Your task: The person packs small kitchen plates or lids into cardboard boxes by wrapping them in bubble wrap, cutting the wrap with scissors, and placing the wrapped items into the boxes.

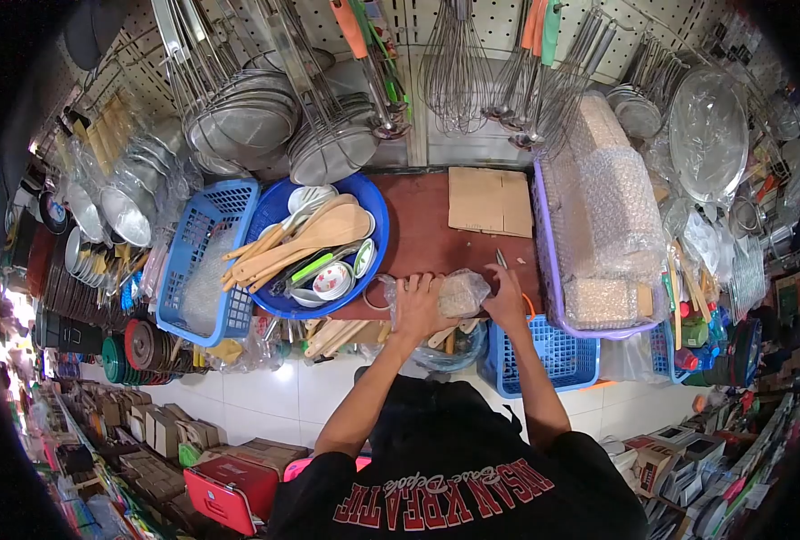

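Note:
At the front edge of the red-brown shelf (418, 216), my left hand (420, 304) lies with its fingers on the left side of a clear plastic-wrapped package (461, 293). My right hand (505, 299) is to the right of the package, its fingers closed around a small pointed metal tool (501, 259) that sticks out above them. Left of my left hand lies a ring-shaped item (377, 292), partly hidden. A blue round basin (384, 220) with wooden spatulas (328, 225) and ladles stands further left.
A blue basket (173, 270) holding clear plastic is on the left. On the right, a purple basket (548, 261) holds bubble-wrapped items. A cardboard piece (490, 202) lies at the back. Strainers (242, 121) and whisks (457, 81) hang above. Below the shelf edge is another blue basket (548, 355).

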Tool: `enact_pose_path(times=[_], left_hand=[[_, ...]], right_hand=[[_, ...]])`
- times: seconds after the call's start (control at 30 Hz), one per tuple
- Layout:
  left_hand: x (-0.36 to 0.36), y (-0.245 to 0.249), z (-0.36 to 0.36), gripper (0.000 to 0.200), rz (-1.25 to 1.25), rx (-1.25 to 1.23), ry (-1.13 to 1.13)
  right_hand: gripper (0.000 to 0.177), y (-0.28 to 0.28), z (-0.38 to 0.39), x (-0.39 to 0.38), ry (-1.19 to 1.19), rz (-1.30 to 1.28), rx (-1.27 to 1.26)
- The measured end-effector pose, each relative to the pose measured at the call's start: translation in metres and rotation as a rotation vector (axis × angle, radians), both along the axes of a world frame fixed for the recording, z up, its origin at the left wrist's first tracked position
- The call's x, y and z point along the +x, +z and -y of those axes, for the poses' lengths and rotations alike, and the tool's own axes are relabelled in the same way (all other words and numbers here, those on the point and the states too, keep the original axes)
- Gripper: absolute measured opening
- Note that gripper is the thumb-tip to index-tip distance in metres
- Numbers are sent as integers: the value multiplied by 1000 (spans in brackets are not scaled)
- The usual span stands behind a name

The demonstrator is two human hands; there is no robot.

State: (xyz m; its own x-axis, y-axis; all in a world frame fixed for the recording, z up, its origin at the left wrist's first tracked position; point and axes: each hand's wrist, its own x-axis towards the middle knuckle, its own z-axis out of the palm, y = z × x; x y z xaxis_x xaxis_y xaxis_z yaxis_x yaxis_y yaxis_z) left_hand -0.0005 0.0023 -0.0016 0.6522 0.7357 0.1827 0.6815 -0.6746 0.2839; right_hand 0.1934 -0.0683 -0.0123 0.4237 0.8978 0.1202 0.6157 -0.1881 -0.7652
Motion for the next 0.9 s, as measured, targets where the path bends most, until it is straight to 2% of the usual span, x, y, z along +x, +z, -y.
enact_pose_path(times=[0.07, 0.17, 0.27, 0.37, 0.47, 0.57, 0.63, 0.67, 0.77, 0.87, 0.9], left_hand=[[-1, -1, 0, 94, 4, 1, -5], [0, 2, 1, 93, -6, 21, -2], [1, 0, 1, 92, 7, 5, 1], [0, -2, 3, 90, 46, 19, 3], [1, 0, 3, 89, 49, 27, 8], [0, 2, 3, 92, 21, 8, 0], [0, 2, 4, 92, 5, 27, 5], [0, 3, 4, 92, -4, 38, 7], [1, 3, 4, 92, -26, 1, 17], [2, 0, 3, 92, 7, 2, 19], [2, 1, 3, 93, -1, -4, 19]], right_hand=[[57, 8, 3, -7, -156, 159, -7], [48, 24, 6, -16, -316, 216, -155], [30, -8, 11, -5, -204, 233, -506], [32, -7, 14, -7, -204, 393, -558], [30, -16, 12, -7, -192, 386, -566], [26, -38, 5, 0, -120, 240, -357], [24, -20, -1, -7, -123, 109, -201], [25, -14, -4, -9, -125, 42, -122], [34, -39, -13, -2, -55, -194, 49], [40, -54, -15, 2, -45, -408, 27], [37, -59, -15, 3, -46, -419, 38]])
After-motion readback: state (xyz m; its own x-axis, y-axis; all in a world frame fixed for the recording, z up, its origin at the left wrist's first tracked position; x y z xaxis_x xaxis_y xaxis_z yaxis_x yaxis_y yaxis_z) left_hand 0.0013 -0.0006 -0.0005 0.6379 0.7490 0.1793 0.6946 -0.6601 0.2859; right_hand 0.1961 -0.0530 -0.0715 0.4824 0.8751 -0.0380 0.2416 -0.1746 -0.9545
